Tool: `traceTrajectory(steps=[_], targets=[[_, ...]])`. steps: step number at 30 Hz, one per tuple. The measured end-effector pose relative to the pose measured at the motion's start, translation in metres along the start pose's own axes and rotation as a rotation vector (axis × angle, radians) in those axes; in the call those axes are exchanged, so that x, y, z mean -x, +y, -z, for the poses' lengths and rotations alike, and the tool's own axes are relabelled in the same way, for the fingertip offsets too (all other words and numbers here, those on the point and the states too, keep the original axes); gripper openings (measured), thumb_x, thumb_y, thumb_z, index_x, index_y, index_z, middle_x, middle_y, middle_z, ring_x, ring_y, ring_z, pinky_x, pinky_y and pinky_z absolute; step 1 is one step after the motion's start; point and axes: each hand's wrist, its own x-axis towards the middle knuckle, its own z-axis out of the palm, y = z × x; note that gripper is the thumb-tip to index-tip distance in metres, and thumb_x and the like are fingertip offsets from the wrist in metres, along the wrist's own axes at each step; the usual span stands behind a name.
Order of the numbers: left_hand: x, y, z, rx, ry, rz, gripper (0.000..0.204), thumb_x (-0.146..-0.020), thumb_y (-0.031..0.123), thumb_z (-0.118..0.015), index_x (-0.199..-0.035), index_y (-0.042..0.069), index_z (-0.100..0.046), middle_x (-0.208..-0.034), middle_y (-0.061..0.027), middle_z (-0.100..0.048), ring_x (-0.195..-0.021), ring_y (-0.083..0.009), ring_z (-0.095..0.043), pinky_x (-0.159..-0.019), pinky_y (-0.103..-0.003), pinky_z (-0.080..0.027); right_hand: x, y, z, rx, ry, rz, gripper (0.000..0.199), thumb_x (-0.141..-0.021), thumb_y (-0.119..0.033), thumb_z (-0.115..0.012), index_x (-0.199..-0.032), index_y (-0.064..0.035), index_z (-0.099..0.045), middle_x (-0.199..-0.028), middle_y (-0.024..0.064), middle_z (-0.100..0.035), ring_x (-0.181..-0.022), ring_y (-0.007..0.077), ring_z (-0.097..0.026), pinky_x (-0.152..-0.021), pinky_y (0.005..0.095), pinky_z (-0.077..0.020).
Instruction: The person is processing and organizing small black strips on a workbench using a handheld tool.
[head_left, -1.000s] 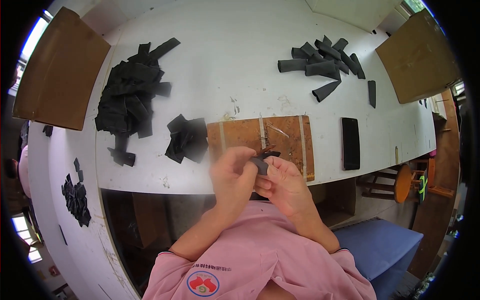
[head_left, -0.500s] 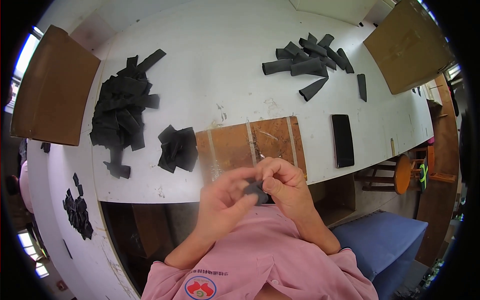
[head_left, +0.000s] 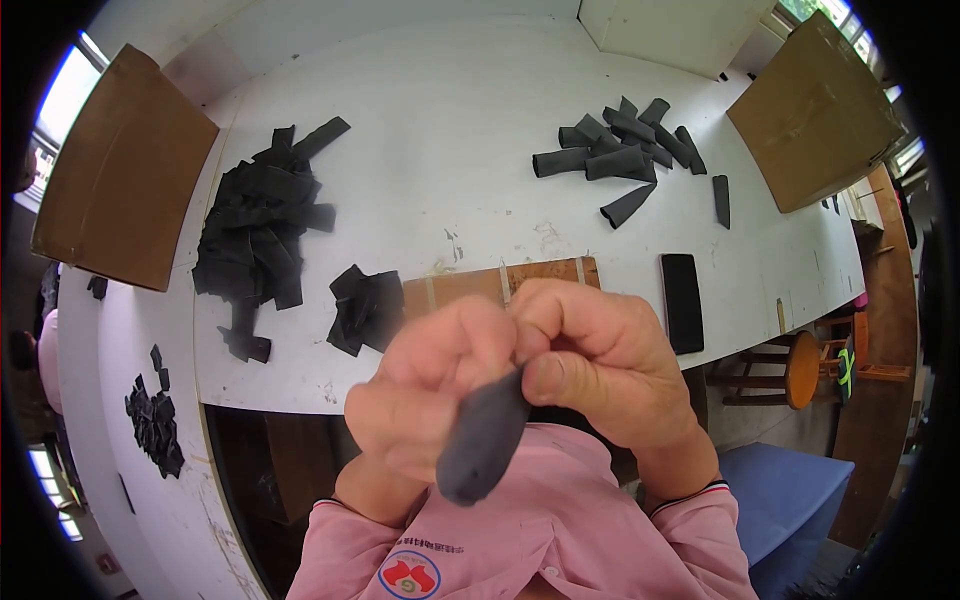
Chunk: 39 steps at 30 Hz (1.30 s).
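Close up over my lap, both hands hold a dark grey fabric tube point(head_left: 484, 440) with a rounded lower end. My left hand point(head_left: 415, 375) curls around its side, a little blurred. My right hand point(head_left: 615, 360) pinches its upper end between thumb and forefinger. Behind the hands lies a brown board with pale tape strips point(head_left: 560, 272), mostly covered by them. Left of it is a small heap of flat dark fabric pieces point(head_left: 365, 308), and farther left a larger heap of similar pieces point(head_left: 258, 222). Several rolled dark tubes point(head_left: 615, 162) lie at the far right.
A black phone point(head_left: 683, 302) lies right of the board. Cardboard boxes stand at the left point(head_left: 125, 175) and right point(head_left: 815, 115). More dark scraps point(head_left: 153, 430) sit on the left-hand table. A wooden stool point(head_left: 800, 368) and a blue covered block point(head_left: 785, 500) are at the right.
Both hands have come up closer to the camera with the tube, which now shows much more of its length, pointing down and left. The view has tilted slightly.
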Motion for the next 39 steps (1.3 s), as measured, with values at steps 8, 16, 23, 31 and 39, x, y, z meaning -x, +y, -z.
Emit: traceTrajectory(steps=[8,16,23,31,39], targets=[[0.010,-0.008,0.079,0.307,0.695,0.095,0.026,-0.089,0.010,-0.033,-0.110,0.005,-0.048,-0.047,0.0021,-0.042,-0.031,-0.0059,-0.027,-0.029,-0.020,-0.024,0.001,0.099,0.035,-0.401,0.203,-0.389,0.018,-0.085,-0.022,-0.053,-0.075,-0.0068,-0.050,-0.062,-0.0027,-0.045,-0.053,0.0056,-0.039,-0.048,0.0179,-0.0316],[-0.005,0.001,0.052,0.740,0.390,-0.084,0.033,-0.083,0.003,-0.035,-0.113,-0.007,-0.041,-0.059,-0.0072,-0.052,-0.030,-0.0060,-0.033,-0.030,-0.017,-0.029,-0.025,0.064,0.024,-0.181,0.116,-0.303,0.023,-0.085,-0.024,-0.052,-0.070,-0.0069,-0.049,-0.061,-0.0043,-0.045,-0.051,0.0033,-0.038,-0.047,0.0173,-0.0307],[0.010,-0.007,0.066,-1.191,0.714,-0.044,0.027,-0.082,0.005,-0.049,-0.109,0.004,-0.051,-0.085,-0.0046,-0.056,-0.056,-0.0094,-0.050,-0.049,-0.020,-0.041,0.000,0.116,0.043,-0.411,0.118,-0.378,0.020,-0.083,-0.028,-0.055,-0.079,-0.0080,-0.053,-0.064,-0.0029,-0.048,-0.055,0.0052,-0.043,-0.050,0.0189,-0.0349],[0.002,-0.007,0.053,-1.342,0.328,-0.415,0.013,-0.077,0.010,-0.061,-0.082,-0.001,-0.057,-0.090,-0.0117,-0.059,-0.086,-0.0194,-0.053,-0.077,-0.031,-0.041,0.001,0.070,0.030,0.553,0.310,0.199,0.022,-0.076,-0.020,-0.061,-0.080,0.0001,-0.053,-0.067,0.0039,-0.051,-0.070,0.0154,-0.053,-0.058,0.0261,-0.0433],[0.013,-0.018,0.072,-0.907,0.469,-0.273,0.014,-0.078,0.009,-0.060,-0.085,0.000,-0.053,-0.092,-0.0133,-0.057,-0.090,-0.0192,-0.052,-0.073,-0.031,-0.046,0.006,0.105,0.028,1.200,0.185,0.369,0.018,-0.064,-0.019,-0.063,-0.065,-0.0053,-0.051,-0.063,0.0033,-0.050,-0.061,0.0186,-0.049,-0.049,0.0303,-0.0410]])
